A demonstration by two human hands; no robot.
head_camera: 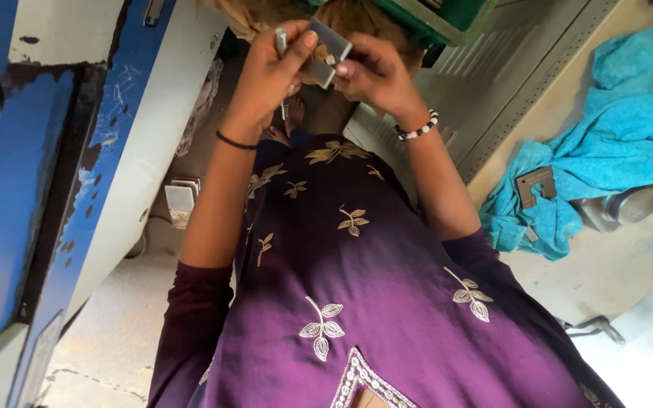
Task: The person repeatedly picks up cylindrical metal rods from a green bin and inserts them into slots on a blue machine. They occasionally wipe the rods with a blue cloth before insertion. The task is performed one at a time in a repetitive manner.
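My left hand and my right hand are both raised in front of me, gripping one small flat grey metal plate with a round brass-coloured piece at its middle. The left thumb presses on the plate's upper left corner, and a thin metal tool or pin stands upright by the left fingers. Fingers of the right hand pinch the plate's right edge. A black band circles my left wrist and a black-and-white bead bracelet my right. My purple garment with leaf embroidery fills the lower view.
A blue and white painted machine body runs along the left. On the right, a turquoise cloth lies on a beige bench with a notched grey metal plate on it and shiny metal cylinders beside. Small flat plates lie on the floor.
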